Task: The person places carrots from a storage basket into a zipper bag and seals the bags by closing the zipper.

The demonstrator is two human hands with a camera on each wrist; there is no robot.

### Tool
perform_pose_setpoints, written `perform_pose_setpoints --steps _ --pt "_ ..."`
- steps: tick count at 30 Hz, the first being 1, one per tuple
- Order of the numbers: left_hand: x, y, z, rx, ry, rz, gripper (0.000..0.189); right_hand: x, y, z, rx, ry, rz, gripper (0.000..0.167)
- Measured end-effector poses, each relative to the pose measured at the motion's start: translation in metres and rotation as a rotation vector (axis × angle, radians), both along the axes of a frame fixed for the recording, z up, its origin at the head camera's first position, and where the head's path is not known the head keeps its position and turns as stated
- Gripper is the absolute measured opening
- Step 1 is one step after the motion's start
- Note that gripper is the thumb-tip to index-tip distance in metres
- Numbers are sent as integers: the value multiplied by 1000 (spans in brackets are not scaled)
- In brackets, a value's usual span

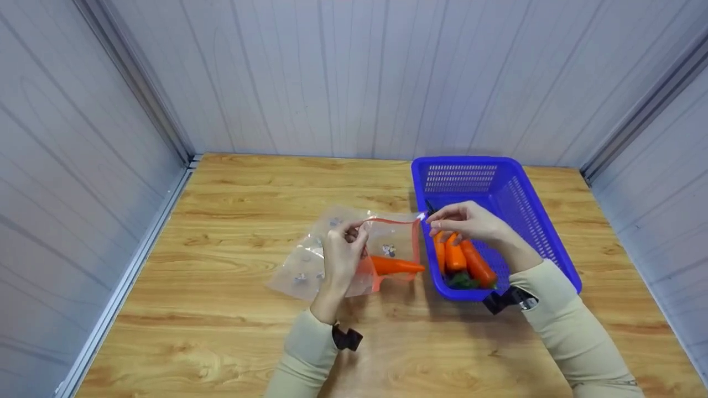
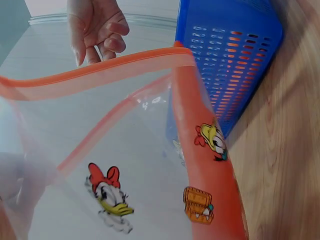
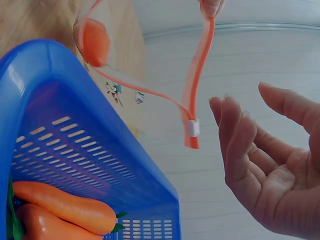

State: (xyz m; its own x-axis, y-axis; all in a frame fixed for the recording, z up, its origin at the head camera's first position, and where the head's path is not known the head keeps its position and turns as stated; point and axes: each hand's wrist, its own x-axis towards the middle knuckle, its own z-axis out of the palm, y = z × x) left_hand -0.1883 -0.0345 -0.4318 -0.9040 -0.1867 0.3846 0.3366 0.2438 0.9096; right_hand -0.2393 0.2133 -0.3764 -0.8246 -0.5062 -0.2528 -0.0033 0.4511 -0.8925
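A clear zipper bag with an orange zip edge and cartoon prints lies left of the basket, its mouth parted. An orange carrot sits in the bag, its tip reaching out of the mouth. My left hand pinches the bag's rim between thumb and fingers. Over the basket's left edge, my right hand holds nothing, thumb and fingers apart and loosely bent. A white zip slider sits at the end of the zip strip, a short gap from the right fingertips.
The blue plastic basket stands at the right with several carrots and some green leaves inside. Pale panel walls enclose the wooden table at the back and sides.
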Motion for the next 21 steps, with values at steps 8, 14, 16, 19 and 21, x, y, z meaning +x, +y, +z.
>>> perform_pose_setpoints --steps 8,14,16,19,21 --pt "0 -1 0 0 7 27 11 -5 18 -8 47 -7 -66 37" --pt "1 -1 -1 -7 10 40 12 -8 35 -15 116 -20 -95 40" --pt "1 -1 -1 -2 6 37 11 -9 41 -17 134 -30 -101 42" --pt "1 -1 -1 5 -1 34 11 -8 50 -23 161 -52 -113 44" --pt "1 -1 -1 7 -2 32 11 -7 56 -28 171 -67 -117 45"
